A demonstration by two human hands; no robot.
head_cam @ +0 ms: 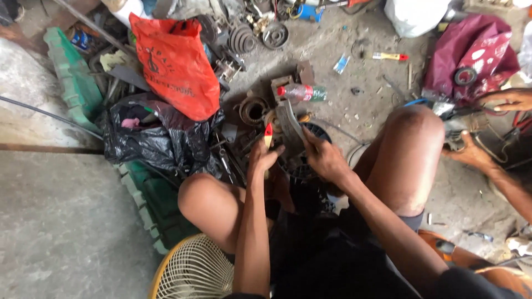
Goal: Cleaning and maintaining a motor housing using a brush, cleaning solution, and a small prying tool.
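Head view | left grip (262,157) clamped on red-tipped tool (268,134) | right grip (324,158) clamped on grey blade (289,120) | orange bag (176,66) upper left

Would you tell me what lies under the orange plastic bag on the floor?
The orange plastic bag rests on a crumpled black plastic bag and dark metal scrap. What else lies beneath cannot be seen, since the orange bag covers it.
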